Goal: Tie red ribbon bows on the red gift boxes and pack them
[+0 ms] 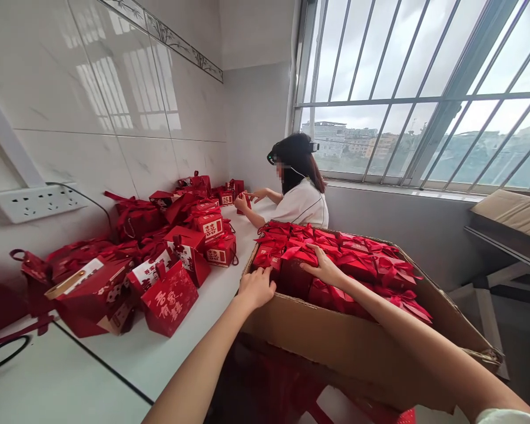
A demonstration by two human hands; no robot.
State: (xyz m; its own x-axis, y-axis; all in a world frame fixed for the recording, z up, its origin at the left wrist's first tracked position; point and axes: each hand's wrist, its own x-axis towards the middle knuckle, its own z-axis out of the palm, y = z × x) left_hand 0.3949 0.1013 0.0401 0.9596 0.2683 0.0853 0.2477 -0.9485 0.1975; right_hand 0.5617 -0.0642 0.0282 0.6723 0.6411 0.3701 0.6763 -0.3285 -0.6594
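Note:
A brown cardboard box (322, 333) in front of me is packed with rows of red gift boxes tied with ribbon bows. My left hand (257, 287) has its fingers curled over the near left corner of the cardboard box's rim. Inside that corner, my right hand (327, 270) grips the right side of a dark red gift box (295, 275), thumb and fingers against it. Its lower part is hidden by the cardboard wall. Shiny red ribbon bows (391, 268) cover the tops of the gift boxes to the right.
On the white table (223, 288) to the left lies a pile of red gift boxes (170, 297) with white and gold lettering. A co-worker (302, 200) sits beyond, handling a small red box. A power strip (39, 200) is on the left wall; a barred window is at right.

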